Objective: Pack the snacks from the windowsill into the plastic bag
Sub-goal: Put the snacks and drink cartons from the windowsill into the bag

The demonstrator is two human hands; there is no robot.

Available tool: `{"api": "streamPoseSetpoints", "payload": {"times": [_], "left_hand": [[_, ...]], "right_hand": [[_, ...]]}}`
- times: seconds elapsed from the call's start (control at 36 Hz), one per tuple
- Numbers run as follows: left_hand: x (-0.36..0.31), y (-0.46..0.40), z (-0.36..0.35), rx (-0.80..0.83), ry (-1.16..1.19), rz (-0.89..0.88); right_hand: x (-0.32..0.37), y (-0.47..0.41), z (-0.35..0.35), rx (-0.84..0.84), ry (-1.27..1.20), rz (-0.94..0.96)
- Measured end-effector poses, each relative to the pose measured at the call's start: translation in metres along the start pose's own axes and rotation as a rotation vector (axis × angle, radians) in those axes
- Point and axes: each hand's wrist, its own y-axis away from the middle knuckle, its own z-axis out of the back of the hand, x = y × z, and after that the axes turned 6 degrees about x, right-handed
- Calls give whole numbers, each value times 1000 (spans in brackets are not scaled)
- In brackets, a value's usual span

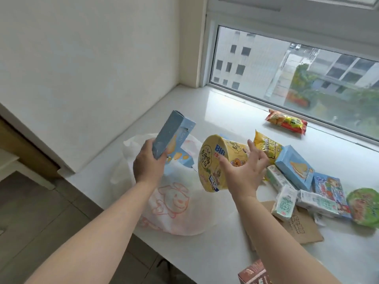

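My left hand (148, 163) gripped a pale blue box (168, 138) by its lower end, fingers wrapped round it, box tilted up over the plastic bag (174, 203), probably so it could drop in end-first. My right hand (244, 171) was spread wide, fingers straight, against the side of a yellow noodle cup (217, 162); the cup lay tipped on its side, lid facing me, just right of the bag's mouth. Whether the palm really carried it or only touched it, I couldn't tell. The bag sat slumped below both hands at the near edge of the windowsill (215, 111), mouth up, likely for easy loading. Right of my right hand, unpacked: a yellow snack packet (266, 148), another blue box (295, 169), small white-green cartons (287, 199), a green bowl (365, 206). Farther out by the glass, a red-yellow packet (287, 121). Most of the packing was left, I judged.
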Motion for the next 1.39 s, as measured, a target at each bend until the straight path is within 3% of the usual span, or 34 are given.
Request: {"api": "streamPoseSetpoints", "payload": {"times": [0.22, 0.42, 0.56, 0.72, 0.97, 1.08, 1.22, 1.39], "left_hand": [[67, -75, -13, 412, -353, -528], [91, -107, -37, 737, -606, -698], [70, -120, -69, 853, -773, -630], [79, -122, -84, 842, -616, -369], [120, -120, -45, 841, -502, 31], [128, -110, -22, 1003, -539, -26], [98, -95, 20, 1212, -588, -251], [66, -63, 60, 1228, -601, -555]], "right_hand": [[3, -19, -22, -168, 69, -105], [3, -25, -43, -263, 123, -154], [3, -28, -54, -265, 94, -212], [5, -33, -61, -211, 96, -235], [19, -40, -97, -112, -83, -241], [27, -40, -114, -17, -101, -248], [36, -37, -134, 69, -115, -230], [38, -24, -156, 194, -63, -150]]}}
